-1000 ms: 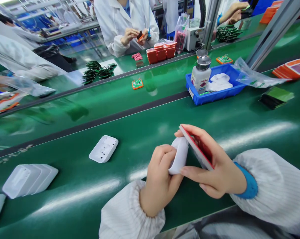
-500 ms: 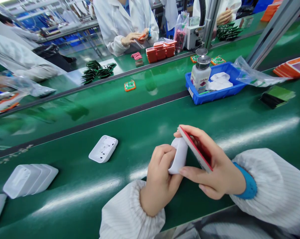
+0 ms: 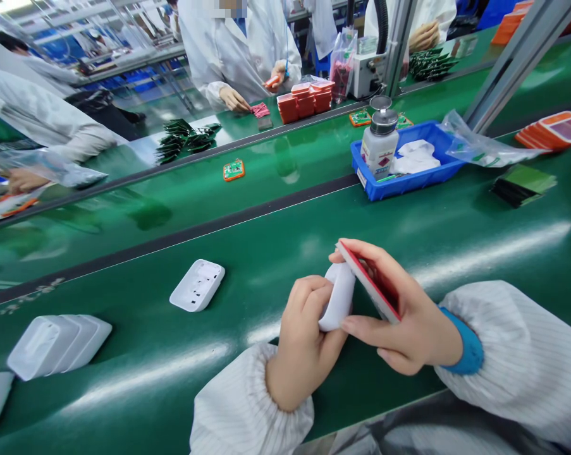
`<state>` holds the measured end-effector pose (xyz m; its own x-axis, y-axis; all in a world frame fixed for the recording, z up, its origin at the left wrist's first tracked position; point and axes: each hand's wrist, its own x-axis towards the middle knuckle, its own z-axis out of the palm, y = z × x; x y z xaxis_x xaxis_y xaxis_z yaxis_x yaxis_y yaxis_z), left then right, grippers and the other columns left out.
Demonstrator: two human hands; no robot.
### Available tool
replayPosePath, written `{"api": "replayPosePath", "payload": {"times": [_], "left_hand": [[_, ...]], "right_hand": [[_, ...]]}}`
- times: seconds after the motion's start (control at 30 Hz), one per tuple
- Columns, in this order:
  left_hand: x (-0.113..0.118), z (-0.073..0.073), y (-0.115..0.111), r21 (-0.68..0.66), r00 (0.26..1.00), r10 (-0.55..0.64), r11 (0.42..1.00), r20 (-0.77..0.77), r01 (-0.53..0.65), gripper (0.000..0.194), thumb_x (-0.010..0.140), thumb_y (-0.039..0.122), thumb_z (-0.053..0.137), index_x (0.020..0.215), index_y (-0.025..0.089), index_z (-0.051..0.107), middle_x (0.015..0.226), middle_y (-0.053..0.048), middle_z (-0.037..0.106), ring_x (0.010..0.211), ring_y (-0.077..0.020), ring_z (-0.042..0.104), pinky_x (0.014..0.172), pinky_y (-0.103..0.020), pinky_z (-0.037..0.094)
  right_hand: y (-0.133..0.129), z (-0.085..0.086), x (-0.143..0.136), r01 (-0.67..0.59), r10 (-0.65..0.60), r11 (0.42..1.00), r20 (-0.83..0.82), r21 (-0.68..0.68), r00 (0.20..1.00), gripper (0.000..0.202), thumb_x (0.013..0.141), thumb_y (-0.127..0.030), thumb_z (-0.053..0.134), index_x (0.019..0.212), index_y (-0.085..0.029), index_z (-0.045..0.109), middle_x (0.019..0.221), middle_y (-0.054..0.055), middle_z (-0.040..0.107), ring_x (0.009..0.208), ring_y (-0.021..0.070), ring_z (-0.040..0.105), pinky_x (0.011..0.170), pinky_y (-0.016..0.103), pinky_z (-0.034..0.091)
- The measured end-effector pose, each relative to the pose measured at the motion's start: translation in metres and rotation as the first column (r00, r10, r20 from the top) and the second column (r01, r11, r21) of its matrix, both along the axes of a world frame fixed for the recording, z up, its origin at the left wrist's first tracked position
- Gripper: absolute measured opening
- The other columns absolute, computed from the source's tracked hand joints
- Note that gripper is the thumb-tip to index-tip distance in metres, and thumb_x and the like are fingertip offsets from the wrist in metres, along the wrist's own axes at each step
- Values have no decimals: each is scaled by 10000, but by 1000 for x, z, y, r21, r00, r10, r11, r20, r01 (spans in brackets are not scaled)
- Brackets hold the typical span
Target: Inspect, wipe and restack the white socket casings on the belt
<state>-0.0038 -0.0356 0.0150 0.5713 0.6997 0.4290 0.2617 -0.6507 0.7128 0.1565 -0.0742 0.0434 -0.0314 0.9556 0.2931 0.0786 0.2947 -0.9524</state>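
My left hand (image 3: 308, 328) is closed around a white plastic housing (image 3: 339, 297), with its fingers reaching into the hollow side. In my right hand (image 3: 408, 309) is a thin flat panel, red on one face and pale on the other (image 3: 370, 282), tilted against the housing's upper edge. The right thumb touches the lower end of the housing. Both pieces are held above the green work surface. To the left, a single white housing (image 3: 197, 285) lies with its hollow side up, showing small dark slots. Farther left, several more white housings (image 3: 60, 344) lean in a row.
A blue tray (image 3: 408, 188) holds a white pump bottle (image 3: 379, 148) and white cloth. Right of it lie a plastic bag (image 3: 494, 148), orange-framed parts (image 3: 553, 131) and dark-green sheets (image 3: 525, 185). An orange-edged circuit board (image 3: 233, 170) rests beyond the dark strip. A co-worker (image 3: 238, 57) sits opposite.
My hands keep nearly the same pose on the housing and panel. The orange-edged boards have shifted left along the far green strip. The co-worker's one hand has lowered to the pink pieces.
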Motion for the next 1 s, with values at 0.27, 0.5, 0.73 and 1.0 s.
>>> {"api": "replayPosePath", "payload": {"times": [0.27,0.5,0.73,1.0], "left_hand": [[0,-1,2,-18,1000,8,1000,11,-8,183,841,186,535,1023,197,522,987,-68,536,894,-180,519,748,-313,450],[-3,0,13,-148,948,316,936,-41,-319,175,841,264,552,994,202,493,896,-28,546,774,-155,529,694,-273,437],[-3,-2,21,-232,913,385,884,-132,-406,318,823,434,550,1043,218,473,935,-26,559,808,-177,527,693,-282,427],[-4,-9,24,-170,939,294,931,-177,-324,274,855,445,471,992,207,468,904,-33,549,757,-186,526,701,-322,417]], "right_hand": [[1,-5,2,-36,35,999,-48,-30,998,677,740,-191,666,1326,-297,343,1256,54,438,1164,292,413,960,443,404],[33,-27,31,236,-252,968,313,89,916,709,725,-431,713,1300,-186,379,1221,132,426,1126,341,426,960,511,370],[81,-32,104,524,-562,802,661,287,497,410,834,-236,611,1217,-159,485,1180,110,502,1132,273,445,983,405,377],[150,-6,178,645,-271,764,896,-22,351,200,918,-330,622,941,-131,613,968,51,595,891,210,579,826,391,484]]}}
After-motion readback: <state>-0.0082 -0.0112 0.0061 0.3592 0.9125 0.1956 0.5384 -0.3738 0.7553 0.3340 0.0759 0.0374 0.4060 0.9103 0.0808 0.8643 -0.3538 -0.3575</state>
